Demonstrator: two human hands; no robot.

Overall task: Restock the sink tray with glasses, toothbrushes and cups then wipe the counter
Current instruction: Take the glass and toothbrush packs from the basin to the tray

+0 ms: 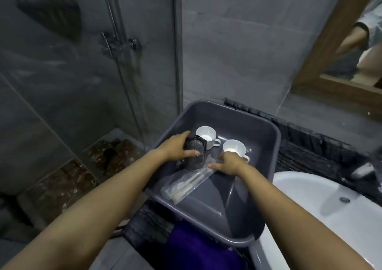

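Observation:
A grey plastic tub (266, 125) rests on the dark counter beside the sink. Inside it stand two white cups, one at the back (205, 134) and one to the right (234, 147). My left hand (175, 146) is closed around a clear glass (193, 156) held in the tub's left part, tilted on its side. Wrapped toothbrushes (186, 184) lie in clear packets on the tub floor below the glass. My right hand (227, 163) reaches in just under the right cup, fingers touching the top end of the packets; whether it grips them is unclear.
A white sink basin (330, 203) lies to the right, with a tap (363, 170) behind it. A purple cloth (196, 247) sits on the dark counter (310, 152) under the tub's near edge. A glass shower screen (103, 63) stands on the left, a wood-framed mirror (322, 63) at upper right.

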